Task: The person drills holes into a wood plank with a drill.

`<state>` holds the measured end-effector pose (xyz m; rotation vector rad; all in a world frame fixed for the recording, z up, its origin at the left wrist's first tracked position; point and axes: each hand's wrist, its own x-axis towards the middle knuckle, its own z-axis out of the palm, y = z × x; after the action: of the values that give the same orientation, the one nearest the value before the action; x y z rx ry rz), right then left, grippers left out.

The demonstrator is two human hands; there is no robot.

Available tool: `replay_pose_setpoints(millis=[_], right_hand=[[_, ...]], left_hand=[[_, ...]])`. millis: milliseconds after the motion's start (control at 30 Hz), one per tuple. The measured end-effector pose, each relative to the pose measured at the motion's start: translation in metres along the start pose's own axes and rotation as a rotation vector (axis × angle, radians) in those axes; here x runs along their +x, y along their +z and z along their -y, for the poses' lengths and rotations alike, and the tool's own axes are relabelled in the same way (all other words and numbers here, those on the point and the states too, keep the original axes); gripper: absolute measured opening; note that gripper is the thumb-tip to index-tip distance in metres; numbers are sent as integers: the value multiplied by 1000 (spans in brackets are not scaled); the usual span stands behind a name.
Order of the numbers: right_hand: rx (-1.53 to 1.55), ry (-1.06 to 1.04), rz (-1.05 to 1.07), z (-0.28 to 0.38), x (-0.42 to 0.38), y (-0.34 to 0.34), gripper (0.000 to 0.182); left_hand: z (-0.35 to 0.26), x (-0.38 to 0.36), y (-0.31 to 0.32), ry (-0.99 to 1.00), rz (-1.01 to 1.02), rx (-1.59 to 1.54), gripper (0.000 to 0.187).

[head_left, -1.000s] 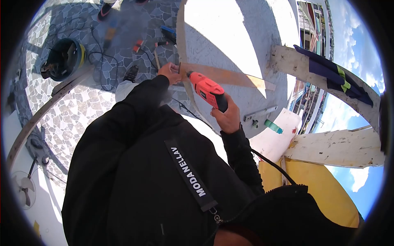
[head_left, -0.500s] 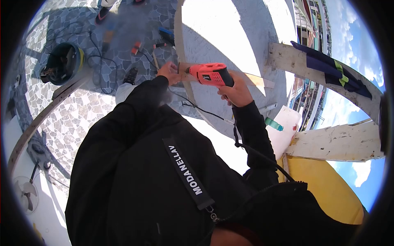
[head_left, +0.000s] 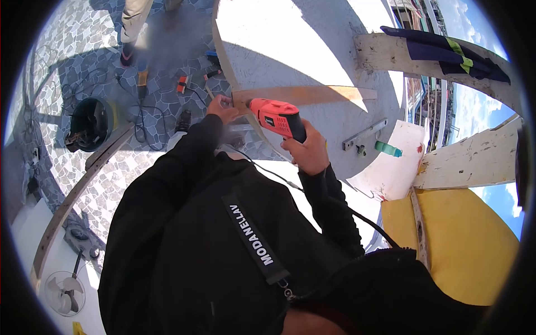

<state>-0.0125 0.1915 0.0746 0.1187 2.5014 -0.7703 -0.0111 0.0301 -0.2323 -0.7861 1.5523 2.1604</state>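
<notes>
In the head view my right hand [head_left: 309, 149] is wrapped round the black handle of a red corded drill [head_left: 274, 116], its nose pointing left. The nose sits close to the left end of a thin wooden strip [head_left: 307, 95]; whether a bit touches the wood cannot be seen. Just beyond that end, my left hand [head_left: 223, 109] has its fingers drawn together in a pinch. Whatever they hold, if anything, is too small to make out. Beneath the strip lies a large pale panel [head_left: 329, 120] with a curved edge, half in sun and half in shade.
A metal bar [head_left: 365, 134] and a teal bottle [head_left: 388, 148] lie to the right. Dark cloth [head_left: 458, 53] hangs over a pale beam. On the left are a bucket [head_left: 89, 127], a fan [head_left: 65, 293] and cords on stone-patterned floor. Another person's leg [head_left: 134, 22] stands at top left.
My view has shifted. The drill has tilted, its handle end lower, and more of the wooden strip shows above it. More of the other person's leg is visible. Both hands keep their grips.
</notes>
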Motion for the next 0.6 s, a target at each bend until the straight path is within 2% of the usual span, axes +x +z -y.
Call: replay_pose_setpoints(millis=[33,67,133,167,267,367,400,467,533,567,600], right_hand=[[137,118,67,1,-5,-11,53],[150,120,56,-1,-12,-22,53],[668,156,23,-7,-28,-42,44],[797,142,2,-12,-36,-52,41],[1034,96,-171,-31,-66,-82,48],[1332,-163,-305,-76,-96,-102,60],[1526,-325,-258,-92,-104,-101,68],[1751,-663,38,-115,-99,-85,74],[1814,-637,-20,-125,-101,-74,74],[1748,-524,-161,-126,-105,-69,73],[1628,-353,-357,-115,-109,-65,70]], left_hand=[[1,3,-1,12,-13,5,43],[3,4,-2,17,-5,18,43],[-1,4,-3,-5,10,33,44],[-3,4,-5,4,18,49,44],[-15,4,-1,4,90,8,50],[-29,-3,1,19,135,-68,51],[-24,5,-3,56,143,-1,47],[-19,22,-9,109,176,91,43],[-13,17,-11,454,95,444,28],[-16,10,-10,800,39,611,21],[-38,-4,-5,810,65,628,21]])
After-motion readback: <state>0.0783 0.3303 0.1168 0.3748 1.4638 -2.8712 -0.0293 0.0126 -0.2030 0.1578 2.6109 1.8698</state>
